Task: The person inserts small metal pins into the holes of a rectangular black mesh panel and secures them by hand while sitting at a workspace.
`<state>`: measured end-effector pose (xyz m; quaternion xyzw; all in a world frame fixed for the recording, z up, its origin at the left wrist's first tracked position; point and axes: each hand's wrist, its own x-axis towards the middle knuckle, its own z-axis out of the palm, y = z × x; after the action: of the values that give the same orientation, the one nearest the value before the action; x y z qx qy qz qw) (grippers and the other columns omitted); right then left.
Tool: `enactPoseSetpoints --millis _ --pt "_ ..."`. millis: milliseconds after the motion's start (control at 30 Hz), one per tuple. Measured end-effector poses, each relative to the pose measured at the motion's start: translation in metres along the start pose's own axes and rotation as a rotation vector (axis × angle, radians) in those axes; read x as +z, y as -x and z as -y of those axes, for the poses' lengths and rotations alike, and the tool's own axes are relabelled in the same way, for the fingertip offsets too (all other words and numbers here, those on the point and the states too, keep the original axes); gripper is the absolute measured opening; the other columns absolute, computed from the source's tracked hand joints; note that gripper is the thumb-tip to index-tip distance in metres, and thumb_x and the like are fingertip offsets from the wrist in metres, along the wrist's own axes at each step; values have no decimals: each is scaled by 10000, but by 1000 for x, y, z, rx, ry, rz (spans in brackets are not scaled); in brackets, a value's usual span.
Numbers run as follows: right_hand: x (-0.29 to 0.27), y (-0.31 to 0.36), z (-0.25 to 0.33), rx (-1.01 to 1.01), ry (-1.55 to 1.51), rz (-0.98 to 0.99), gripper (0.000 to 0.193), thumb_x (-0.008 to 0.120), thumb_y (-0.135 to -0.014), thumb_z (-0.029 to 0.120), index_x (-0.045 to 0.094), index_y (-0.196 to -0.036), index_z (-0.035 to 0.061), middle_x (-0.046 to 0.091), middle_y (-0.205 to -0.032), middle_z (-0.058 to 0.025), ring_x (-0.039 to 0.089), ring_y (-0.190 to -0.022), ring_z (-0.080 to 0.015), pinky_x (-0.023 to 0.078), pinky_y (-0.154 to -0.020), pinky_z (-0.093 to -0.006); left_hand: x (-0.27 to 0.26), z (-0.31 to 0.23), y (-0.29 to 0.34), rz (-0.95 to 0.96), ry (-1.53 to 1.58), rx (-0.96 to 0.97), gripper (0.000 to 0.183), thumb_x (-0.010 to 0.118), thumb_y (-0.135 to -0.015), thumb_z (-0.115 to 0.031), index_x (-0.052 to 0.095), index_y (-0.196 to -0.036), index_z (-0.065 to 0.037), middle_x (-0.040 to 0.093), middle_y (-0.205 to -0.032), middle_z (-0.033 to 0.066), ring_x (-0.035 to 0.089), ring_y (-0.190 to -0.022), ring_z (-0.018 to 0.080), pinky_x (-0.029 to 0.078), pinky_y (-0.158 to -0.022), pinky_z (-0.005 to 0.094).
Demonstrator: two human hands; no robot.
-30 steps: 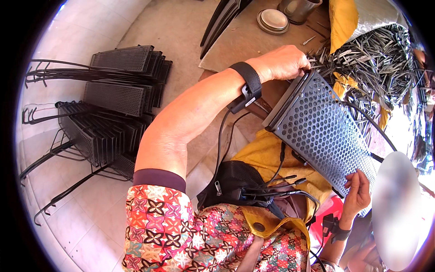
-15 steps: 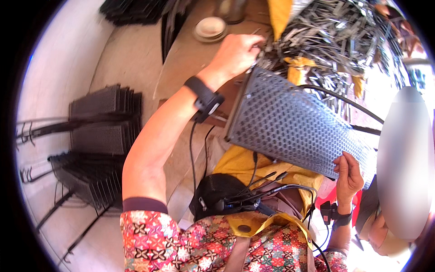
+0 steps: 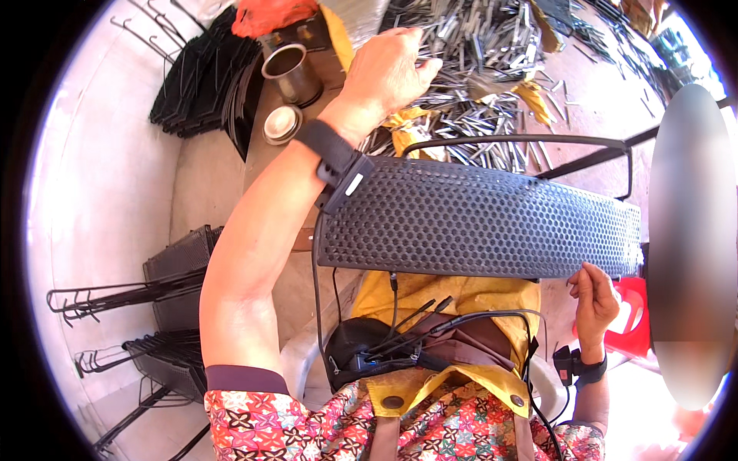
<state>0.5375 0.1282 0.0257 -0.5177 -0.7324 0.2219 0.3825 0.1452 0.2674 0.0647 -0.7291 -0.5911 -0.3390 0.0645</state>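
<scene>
Left hand [image 3: 388, 73], thumb and fingers spread, hovers over loose strips [image 3: 488, 115] beyond the perforated panel's [image 3: 477, 219] far edge; right hand [image 3: 596, 303] meets its near edge, pinch unclear.

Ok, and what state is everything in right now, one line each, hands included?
Black perforated panel, lengthwise before the person, perforated face toward the camera
Left hand, raised at the strips, fingers partly bent, grip unclear
Right hand, fingers bent, fingertips at the panel's near edge
Dark strips, loose, heaped
Metal pot, upright, uncovered
Panels lower left, stacked
</scene>
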Motion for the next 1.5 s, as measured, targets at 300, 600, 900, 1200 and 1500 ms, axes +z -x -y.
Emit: enactPoseSetpoints --millis 300,600,900,1200,1500 --pt "-30 19 -33 77 -81 -91 105 546 -843 -24 599 -933 -23 604 -655 -49 517 -508 -59 410 -473 -179 40 -2 -30 458 -224 -356 667 702 -663 -485 586 -940 110 614 -950 276 614 -897 374 485 -795 403" --pt "-30 29 -57 232 -308 -96 98 545 -845 -22 603 -923 -12 606 -651 -40 515 -502 -53 403 -463 -171 39 -9 -39 587 -247 -688 425 687 -498 -226 637 -796 72 640 -851 215 629 -839 333 482 -723 341" --pt "-22 35 -70 280 -414 -27 95 514 -865 -34 584 -928 -27 595 -669 -61 507 -511 -67 399 -460 -175 39 2 -50 793 -403 -676 488 726 -581 -254 635 -935 69 633 -971 217 612 -955 316 473 -812 344" --pt "-4 37 -70 443 -603 -5 69 528 -831 -49 588 -821 -18 608 -634 -42 508 -487 -48 398 -453 -174 33 11 -2 510 -245 -575 457 710 -595 -280 612 -857 82 614 -894 269 608 -872 369 467 -757 391" --pt "-4 40 -72 464 -646 45 81 505 -871 -23 582 -878 -48 601 -684 -75 519 -506 -80 408 -460 -183 30 4 -51 1092 -397 -592 446 747 -631 -233 616 -922 78 639 -899 187 622 -808 255 476 -721 353"
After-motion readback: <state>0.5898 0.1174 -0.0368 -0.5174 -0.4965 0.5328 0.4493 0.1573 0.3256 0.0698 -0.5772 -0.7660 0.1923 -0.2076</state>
